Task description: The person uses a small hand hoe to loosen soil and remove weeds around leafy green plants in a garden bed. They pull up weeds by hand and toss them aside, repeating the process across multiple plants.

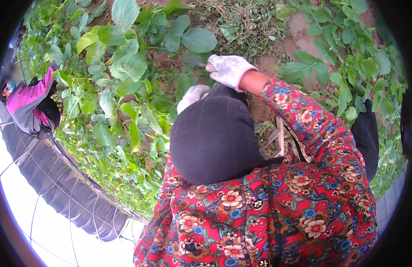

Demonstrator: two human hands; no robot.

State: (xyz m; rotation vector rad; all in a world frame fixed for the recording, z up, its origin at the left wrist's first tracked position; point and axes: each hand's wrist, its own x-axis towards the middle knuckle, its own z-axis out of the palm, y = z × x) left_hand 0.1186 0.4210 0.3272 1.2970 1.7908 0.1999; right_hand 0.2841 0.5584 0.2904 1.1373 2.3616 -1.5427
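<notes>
My right hand (228, 69), in a whitish work glove, is closed around the light handle (210, 68) of a hand tool. The tool's thin metal part (187, 62) points left, low among the broad green leaves (199, 40). My left hand (192, 97), gloved too, is beside my dark-trousered knee (216, 133), close to the plants. The knee and foliage hide most of its fingers, so I cannot tell what it holds. Bare reddish soil (264, 68) shows to the right of my right hand.
Wilted, cut-looking greenery (246, 26) lies on the ground ahead. Leafy plants (346, 60) grow on the right. Part of a wooden frame (278, 137) shows beneath me. Another person (32, 103) crouches at far left, before dark sheeting (59, 180) and thin hoops.
</notes>
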